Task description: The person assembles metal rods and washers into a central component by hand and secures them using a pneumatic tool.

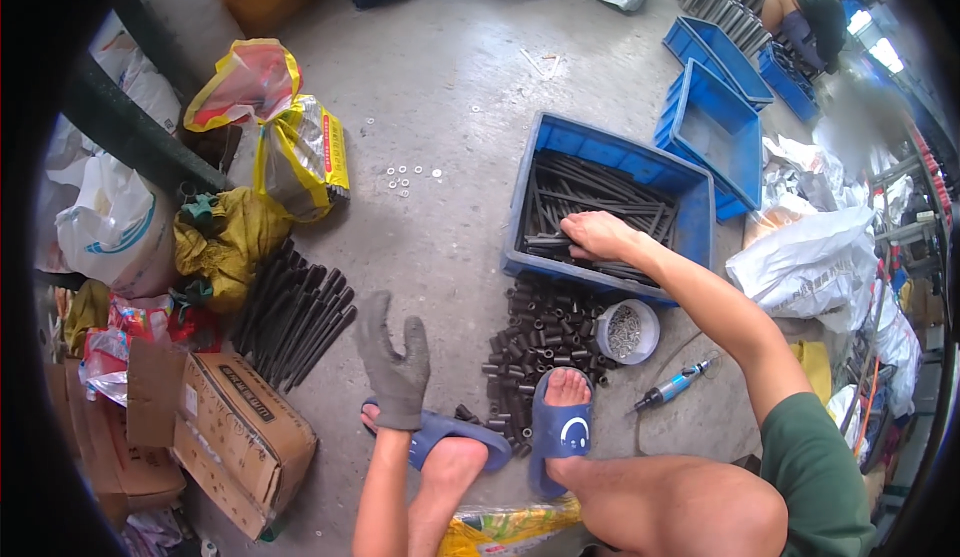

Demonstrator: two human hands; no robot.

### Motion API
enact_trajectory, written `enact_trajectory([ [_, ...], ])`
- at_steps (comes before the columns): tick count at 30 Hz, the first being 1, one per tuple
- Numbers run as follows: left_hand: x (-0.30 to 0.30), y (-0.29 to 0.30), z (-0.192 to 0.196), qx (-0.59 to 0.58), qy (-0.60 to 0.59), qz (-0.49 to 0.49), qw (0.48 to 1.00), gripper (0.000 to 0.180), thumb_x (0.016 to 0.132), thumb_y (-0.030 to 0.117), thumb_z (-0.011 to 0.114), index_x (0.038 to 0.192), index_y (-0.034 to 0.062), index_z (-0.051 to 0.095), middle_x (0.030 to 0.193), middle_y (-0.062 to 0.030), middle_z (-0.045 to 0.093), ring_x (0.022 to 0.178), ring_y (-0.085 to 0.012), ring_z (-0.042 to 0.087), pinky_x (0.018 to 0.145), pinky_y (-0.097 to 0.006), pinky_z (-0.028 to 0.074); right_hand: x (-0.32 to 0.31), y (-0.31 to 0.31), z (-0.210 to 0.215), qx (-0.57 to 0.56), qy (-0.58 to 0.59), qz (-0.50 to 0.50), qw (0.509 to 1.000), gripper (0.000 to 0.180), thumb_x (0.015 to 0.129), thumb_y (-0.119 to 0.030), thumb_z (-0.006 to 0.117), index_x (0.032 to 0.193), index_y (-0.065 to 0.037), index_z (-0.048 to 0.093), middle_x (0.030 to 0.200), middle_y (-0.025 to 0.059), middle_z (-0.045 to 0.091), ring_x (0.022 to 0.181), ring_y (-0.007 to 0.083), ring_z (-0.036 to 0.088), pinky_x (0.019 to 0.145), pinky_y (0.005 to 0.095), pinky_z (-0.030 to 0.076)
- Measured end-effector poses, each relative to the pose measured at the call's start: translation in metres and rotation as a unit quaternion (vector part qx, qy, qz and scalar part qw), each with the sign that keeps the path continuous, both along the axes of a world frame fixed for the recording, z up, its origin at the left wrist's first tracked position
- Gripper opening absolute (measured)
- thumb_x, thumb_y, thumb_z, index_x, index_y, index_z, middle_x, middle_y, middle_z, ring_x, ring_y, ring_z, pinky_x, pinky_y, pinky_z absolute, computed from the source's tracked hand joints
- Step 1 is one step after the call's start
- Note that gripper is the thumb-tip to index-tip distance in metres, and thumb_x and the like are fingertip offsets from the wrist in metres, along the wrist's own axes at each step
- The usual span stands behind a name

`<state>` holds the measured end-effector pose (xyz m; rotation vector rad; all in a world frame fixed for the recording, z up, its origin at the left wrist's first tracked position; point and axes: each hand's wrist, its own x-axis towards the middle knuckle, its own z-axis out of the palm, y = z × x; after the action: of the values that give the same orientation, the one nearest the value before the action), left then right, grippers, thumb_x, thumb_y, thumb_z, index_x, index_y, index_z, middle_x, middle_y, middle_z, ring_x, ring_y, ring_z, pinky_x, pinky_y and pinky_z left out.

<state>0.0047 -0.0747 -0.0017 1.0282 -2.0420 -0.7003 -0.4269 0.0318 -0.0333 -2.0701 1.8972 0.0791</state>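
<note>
My right hand (600,236), bare, reaches into a blue plastic bin (708,257). Its fingers are closed round the end of a black rod (545,243), among many loose black rods (610,197) lying in that bin. My left hand (394,362) wears a grey work glove and holds nothing. Its fingers are stretched up, with the thumb apart. Between my feet and the bin lies a heap of short black tubes (525,342). Beside the heap stands a white bowl (648,332) of small metal pieces. To the left of my gloved hand is a pile of black rods (300,317).
A blue power screwdriver (672,389) lies on the floor at right. Further blue bins (700,107) stand beyond. A cardboard box (245,427) and a yellow-edged bag (300,157) are at left. Several washers (403,170) lie mid-floor. Another person (815,17) sits far right.
</note>
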Motion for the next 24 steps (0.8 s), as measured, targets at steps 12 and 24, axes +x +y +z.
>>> enact_trajectory([
  [12, -0.060, 0.040, 0.099, 0.204, 0.140, -0.239, 0.939, 0.064, 0.091, 0.007, 0.077, 0.151, 0.0039, 0.054, 0.133, -0.0194, 0.069, 0.117, -0.0341, 0.070, 0.100, -0.040, 0.055, 0.184, -0.015, 0.219, -0.269, -0.310, 0.084, 0.908, 0.042, 0.086, -0.009, 0.084, 0.123, -0.003, 0.065, 0.114, 0.0173, 0.067, 0.099, 0.0384, 0.070, 0.084, 0.0409, 0.058],
  [24, 0.052, 0.036, -0.021, 0.387, 0.211, 0.058, 0.896, 0.023, 0.106, 0.022, 0.070, 0.124, 0.0094, 0.078, 0.093, 0.0008, 0.076, 0.068, -0.0043, 0.055, 0.057, -0.025, 0.045, 0.307, 0.056, -0.019, -0.012, -0.243, 0.055, 0.968, 0.029, 0.085, -0.007, 0.068, 0.113, -0.005, 0.070, 0.109, 0.0176, 0.066, 0.104, 0.0399, 0.068, 0.085, 0.0497, 0.060],
])
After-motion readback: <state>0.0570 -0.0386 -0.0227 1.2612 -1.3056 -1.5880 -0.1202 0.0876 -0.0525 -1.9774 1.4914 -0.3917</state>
